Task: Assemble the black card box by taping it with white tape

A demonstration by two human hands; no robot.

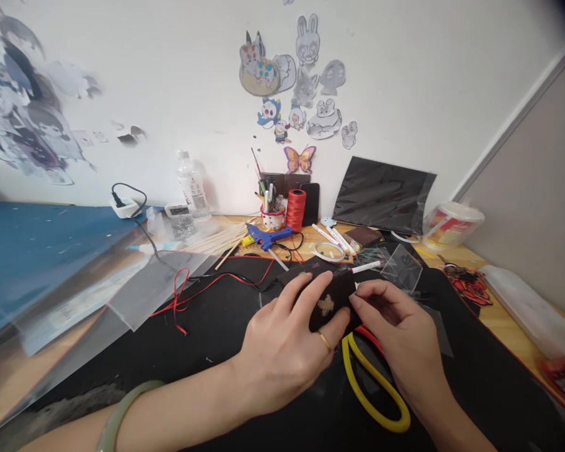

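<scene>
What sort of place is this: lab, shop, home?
Probably a home craft desk: a blue glue gun, a red thread spool and a cup of brushes and pens sit by a wall with cartoon cut-outs. The left hand and right hand hold a dark card.

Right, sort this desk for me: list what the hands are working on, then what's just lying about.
In hand: black card, held by the left hand and pinched at its edge by the right hand.

Lying about: yellow-handled scissors, blue glue gun, red thread spool, water bottle, tape roll, white marker.
</scene>
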